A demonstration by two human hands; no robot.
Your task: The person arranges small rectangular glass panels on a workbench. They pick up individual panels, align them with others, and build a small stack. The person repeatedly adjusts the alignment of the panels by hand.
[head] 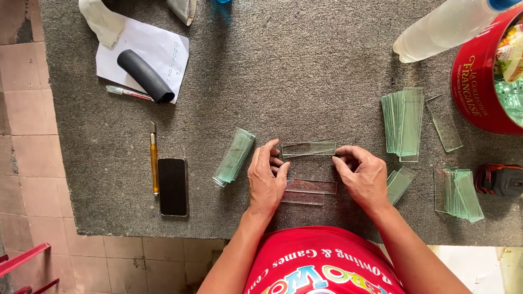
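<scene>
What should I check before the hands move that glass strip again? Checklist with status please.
1. Both ends held: left hand and right hand each pinch an end of the glass strip. Ok.
2. Strip level on the grey mat: cannot tell.
3. Loose strips lie between the wrists, close under the hands. Not ok.
4. Left stack apart from the strip. Ok.
5. Right stack apart from the right hand. Ok.
6. Glass cutter and phone apart from the hands. Ok.

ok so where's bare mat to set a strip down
Widest bare mat: between the paper and plastic bottle. A smaller patch lies between the phone and left glass stack. Crowded right of the right hand.
</scene>
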